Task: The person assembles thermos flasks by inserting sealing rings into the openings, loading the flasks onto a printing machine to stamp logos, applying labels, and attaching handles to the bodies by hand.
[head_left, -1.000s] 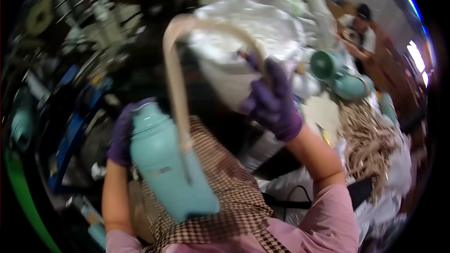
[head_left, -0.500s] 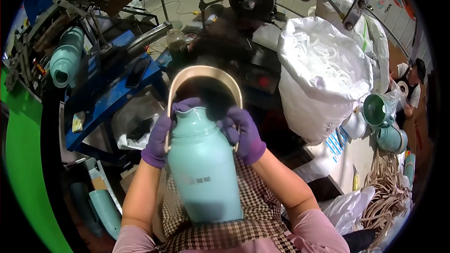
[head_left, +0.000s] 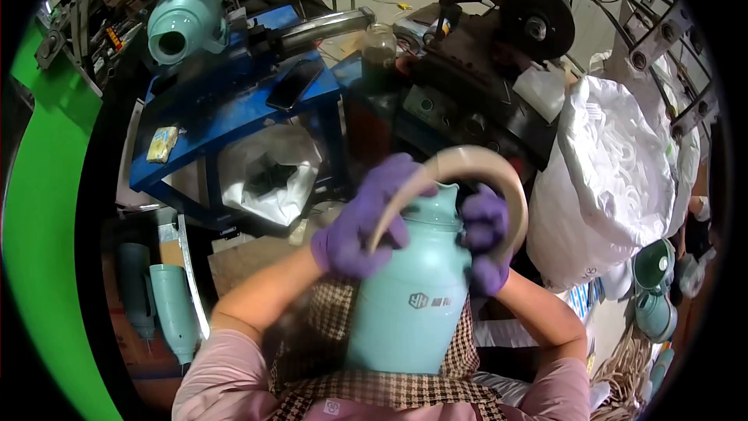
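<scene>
A light teal flask body (head_left: 409, 296) stands on my lap against the checked apron, its spout upward. Over its neck arches a beige strap handle (head_left: 467, 157), slightly blurred. My left hand (head_left: 366, 218), in a purple glove, is closed around the handle's left end, beside the flask's shoulder. On the other side my right hand (head_left: 487, 238), gloved too, has its fingers curled at the handle's right end, close to the neck. The fingers of both hands partly cover where the handle meets the flask.
A blue bench (head_left: 226, 129) holds a phone (head_left: 294, 84). Another teal flask (head_left: 187, 19) lies at the upper left. A white sack (head_left: 615, 164) of white rings stands right. Beige straps (head_left: 627, 362) lie lower right, near teal parts (head_left: 654, 316). Farther right, a person is partly visible.
A second ago my right hand held the handle's far side away from the flask; now both hands are at its ends beside the neck. The view has swung left.
</scene>
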The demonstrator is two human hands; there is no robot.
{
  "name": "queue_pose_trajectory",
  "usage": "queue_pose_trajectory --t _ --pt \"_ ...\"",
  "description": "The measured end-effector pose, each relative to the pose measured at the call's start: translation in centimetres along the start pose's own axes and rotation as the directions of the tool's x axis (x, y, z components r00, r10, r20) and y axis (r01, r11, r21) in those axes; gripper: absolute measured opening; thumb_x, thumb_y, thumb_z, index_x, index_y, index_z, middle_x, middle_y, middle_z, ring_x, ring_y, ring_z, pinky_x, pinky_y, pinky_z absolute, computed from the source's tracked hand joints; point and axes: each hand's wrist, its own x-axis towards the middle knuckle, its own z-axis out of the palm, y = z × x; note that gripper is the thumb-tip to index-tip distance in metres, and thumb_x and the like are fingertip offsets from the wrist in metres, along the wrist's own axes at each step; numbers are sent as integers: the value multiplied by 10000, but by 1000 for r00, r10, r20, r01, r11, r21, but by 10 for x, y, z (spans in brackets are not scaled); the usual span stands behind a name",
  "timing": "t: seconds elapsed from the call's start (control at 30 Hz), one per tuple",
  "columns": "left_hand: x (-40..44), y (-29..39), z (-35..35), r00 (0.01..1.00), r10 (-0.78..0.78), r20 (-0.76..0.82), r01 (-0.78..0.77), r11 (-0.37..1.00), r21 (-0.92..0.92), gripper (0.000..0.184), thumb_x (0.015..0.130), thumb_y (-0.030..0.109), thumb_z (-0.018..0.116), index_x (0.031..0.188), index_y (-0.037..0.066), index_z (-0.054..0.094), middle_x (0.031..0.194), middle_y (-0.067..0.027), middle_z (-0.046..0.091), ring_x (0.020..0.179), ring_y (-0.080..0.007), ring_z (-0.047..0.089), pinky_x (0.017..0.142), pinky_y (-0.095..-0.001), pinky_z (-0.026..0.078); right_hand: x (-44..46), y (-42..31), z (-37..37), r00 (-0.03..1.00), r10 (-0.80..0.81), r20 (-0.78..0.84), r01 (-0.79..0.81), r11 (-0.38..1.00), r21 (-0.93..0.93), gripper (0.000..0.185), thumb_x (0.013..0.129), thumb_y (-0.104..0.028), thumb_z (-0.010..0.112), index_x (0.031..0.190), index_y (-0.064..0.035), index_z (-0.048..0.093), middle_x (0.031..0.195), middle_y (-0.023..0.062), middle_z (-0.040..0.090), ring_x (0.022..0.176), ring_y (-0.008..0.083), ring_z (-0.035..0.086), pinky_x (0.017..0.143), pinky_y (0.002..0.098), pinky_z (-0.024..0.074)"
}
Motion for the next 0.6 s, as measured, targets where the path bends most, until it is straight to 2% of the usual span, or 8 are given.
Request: queue_pose_trajectory --t 0.1,0.13,0.2,0.23,0.3,0.37,0.5,0.6 --pt "8 18 4 994 88 71 -105 954 282 482 891 299 631 1305 54 604 1391 -192 580 1297 -392 544 1149 -464 365 10 0 23 969 128 -212 -98 984 146 412 935 -415 561 1152 -70 625 1053 84 645 999 227 617 1018 413 450" --pt "11 28 9 983 -158 -89 177 940 291 444 922 276 605 1303 48 605 1391 -192 581 1297 -393 547 1146 -462 373 11 1 41 898 223 -378 -156 967 199 468 991 -453 522 1250 -70 596 1095 87 645 1047 215 626 1004 405 481" --pt "6 24 10 900 -357 -249 428 830 357 362 974 203 557 1285 27 614 1390 -196 581 1316 -392 536 1146 -455 376 18 3 15 798 584 148 -307 183 934 696 1064 -601 312 1452 -51 488 1341 122 581 1257 241 566 1106 403 445" --pt "-2 15 10 909 -332 -253 415 790 452 321 996 153 535 1271 12 621 1389 -199 581 1335 -391 522 1150 -450 372 13 17 15 708 659 253 -408 89 908 836 1035 -696 232 1518 -41 425 1482 147 523 1359 274 512 1187 398 365" --pt "4 37 31 796 -479 -370 581 775 247 303 997 129 546 1254 -5 633 1381 -209 586 1360 -393 501 1157 -448 363 7 11 15 762 598 248 -386 111 916 806 1042 -678 272 1539 -57 405 1588 147 432 1417 268 466 1214 408 324" --pt "18 79 21 826 -552 -110 495 620 608 396 1041 368 514 1226 67 695 1345 -163 635 1384 -373 494 1170 -435 346 6 9 3 908 364 208 -419 765 489 653 1073 -541 387 1518 -65 414 1543 136 440 1388 223 464 1170 383 360" --pt "26 86 -8 944 -38 328 -96 919 382 379 904 399 617 1081 86 737 1219 -149 674 1154 -382 613 1082 -540 397 14 -10 -7 762 624 173 -620 626 473 296 975 -237 618 1215 -64 600 1070 28 625 1009 120 601 934 281 484" --pt "65 98 -54 959 -190 210 -144 310 940 596 750 363 806 1273 122 654 1316 -179 588 1193 -441 556 1042 -626 376 -8 -41 -43 799 595 -88 -513 751 417 313 938 -258 692 1163 -45 652 1039 19 655 951 100 602 857 280 512"
